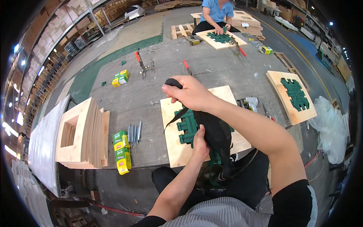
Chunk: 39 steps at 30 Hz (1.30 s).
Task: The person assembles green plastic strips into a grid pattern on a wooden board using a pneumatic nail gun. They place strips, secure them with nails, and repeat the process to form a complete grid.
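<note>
In front of me lies a pale wooden panel [176,154] with green webbing [188,126] woven across its middle. My right hand [189,92] is closed around the rounded upper end of a long black tool [213,130], whose exact kind I cannot make out. The tool slants over the panel toward my lap, and a thin black strap hangs from its left side. My left hand [201,145] is at the panel's near part, against the tool's left edge, thumb up and fingers curled. What it grips is hidden. Below the tool a loose green strip hangs down.
Stacked wooden frames [81,132] stand left, beside green-yellow boxes [122,151] and metal staple strips [134,133]. A nail gun [250,103] lies right of the panel; a webbed panel [293,94] lies farther right. Red-handled pliers [186,67] lie ahead. A co-worker [218,15] handles another panel at the back.
</note>
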Tool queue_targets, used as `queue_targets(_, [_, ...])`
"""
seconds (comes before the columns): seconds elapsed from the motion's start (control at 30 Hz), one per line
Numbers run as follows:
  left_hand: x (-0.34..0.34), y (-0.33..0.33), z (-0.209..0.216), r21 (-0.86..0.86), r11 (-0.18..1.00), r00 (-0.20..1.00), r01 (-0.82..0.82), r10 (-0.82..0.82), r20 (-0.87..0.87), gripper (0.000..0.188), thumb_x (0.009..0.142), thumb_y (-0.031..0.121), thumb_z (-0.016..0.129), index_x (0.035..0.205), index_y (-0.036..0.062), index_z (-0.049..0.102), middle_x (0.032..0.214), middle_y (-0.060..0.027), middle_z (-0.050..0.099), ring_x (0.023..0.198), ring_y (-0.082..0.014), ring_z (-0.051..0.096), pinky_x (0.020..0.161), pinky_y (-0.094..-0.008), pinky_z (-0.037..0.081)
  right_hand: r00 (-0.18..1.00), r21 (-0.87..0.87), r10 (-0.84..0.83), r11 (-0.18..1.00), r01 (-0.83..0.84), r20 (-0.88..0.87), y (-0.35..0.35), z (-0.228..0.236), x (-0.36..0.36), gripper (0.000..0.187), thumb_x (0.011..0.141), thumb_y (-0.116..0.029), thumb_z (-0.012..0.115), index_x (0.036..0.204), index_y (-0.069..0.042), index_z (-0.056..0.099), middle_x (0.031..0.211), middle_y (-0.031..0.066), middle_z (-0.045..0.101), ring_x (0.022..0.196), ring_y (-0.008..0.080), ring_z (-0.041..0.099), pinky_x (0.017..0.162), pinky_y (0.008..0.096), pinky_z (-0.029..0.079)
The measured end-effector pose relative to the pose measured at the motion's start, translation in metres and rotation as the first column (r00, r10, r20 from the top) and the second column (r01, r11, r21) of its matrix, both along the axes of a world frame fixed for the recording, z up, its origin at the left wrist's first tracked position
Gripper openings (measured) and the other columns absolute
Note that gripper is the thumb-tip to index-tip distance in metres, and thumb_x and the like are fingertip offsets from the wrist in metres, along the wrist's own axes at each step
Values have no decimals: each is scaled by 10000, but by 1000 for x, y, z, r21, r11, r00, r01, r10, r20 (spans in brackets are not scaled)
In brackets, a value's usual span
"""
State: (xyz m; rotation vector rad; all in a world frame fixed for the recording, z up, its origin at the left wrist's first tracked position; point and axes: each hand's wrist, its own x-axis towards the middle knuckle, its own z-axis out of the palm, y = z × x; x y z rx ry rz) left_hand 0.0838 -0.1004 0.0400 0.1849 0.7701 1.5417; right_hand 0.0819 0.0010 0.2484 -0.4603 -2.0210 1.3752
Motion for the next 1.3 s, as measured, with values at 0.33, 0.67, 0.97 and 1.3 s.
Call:
queue_targets(0.33, [-57, 5, -36, -117, 989, 578, -88, -45, -815, 399, 1076, 102, 428, 1442, -47, 482, 1191, -115, 659, 937, -146, 654, 869, -296, 537, 964, 133, 18, 990, -55, 264, 7, -44, -71, 355, 990, -384, 655, 946, -34, 685, 754, 92, 680, 722, 233, 651, 672, 392, 501])
queue_targets(0.67, [-26, -105, -3, -242, 969, 810, 44, -176, -560, 583, 1006, 293, 701, 1411, -33, 436, 1053, -111, 684, 887, -151, 656, 813, -288, 535, 686, 186, 375, 781, -597, 624, -60, -56, -85, 574, 1006, -547, 562, 1050, 6, 712, 945, 245, 718, 943, 433, 688, 833, 482, 533])
queue_targets(0.97, [28, -104, -10, -251, 941, 684, 228, -338, -646, 450, 986, 194, 690, 1322, -55, 525, 1056, -102, 717, 856, -122, 641, 793, -269, 524, 797, 341, 233, 810, -476, 558, -27, -27, 4, 309, 963, -282, 585, 968, -17, 745, 947, 220, 733, 951, 414, 701, 834, 492, 548])
queue_targets(1.3, [0, -122, -8, -170, 917, 868, 361, -397, -297, 382, 1085, 137, 401, 1424, -23, 476, 1332, -164, 677, 951, -227, 706, 914, -348, 530, 606, 63, 159, 942, -329, 780, -45, -151, 159, 257, 889, -291, 734, 960, -45, 709, 916, 144, 728, 894, 353, 711, 779, 452, 543])
